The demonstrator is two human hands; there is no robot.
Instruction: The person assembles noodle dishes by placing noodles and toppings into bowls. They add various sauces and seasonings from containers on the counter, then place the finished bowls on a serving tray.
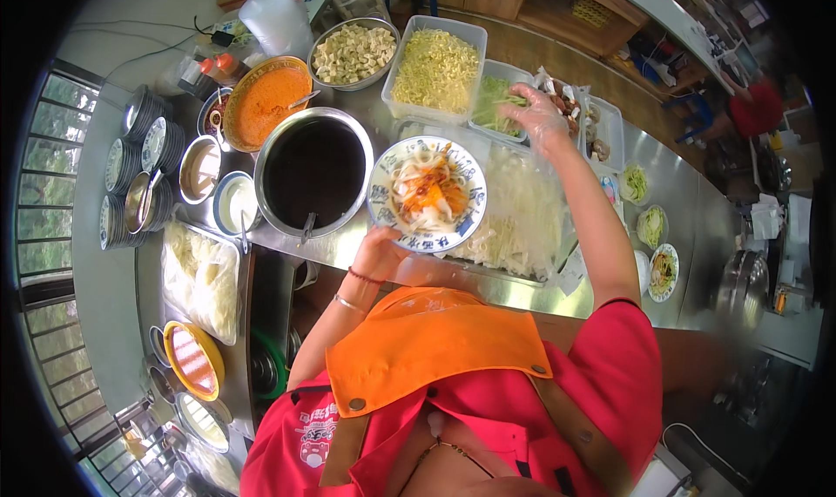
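Observation:
My left hand (380, 251) grips the near-left rim of a white plate with blue decoration (471, 189). White noodles (409, 182) lie on it, topped with orange-red sauce (433, 192). My right hand (542, 121), in a clear plastic glove, reaches over a clear tub of green shredded vegetable (493, 99). Its thumb and fingers are curved and apart, just at the shreds; whether a few strands touch the fingertips is too blurred to tell. Left of that tub stands a larger one of pale yellow sprouts (437, 68).
A steel pot of dark liquid (315, 171), a bowl of orange sauce (266, 105) and a steel bowl of pale cubes (353, 53) stand to the left. Plastic-covered pale food (514, 209) lies beside the plate. Stacked plates (122, 166) line the far left; small filled bowls (650, 225) stand right.

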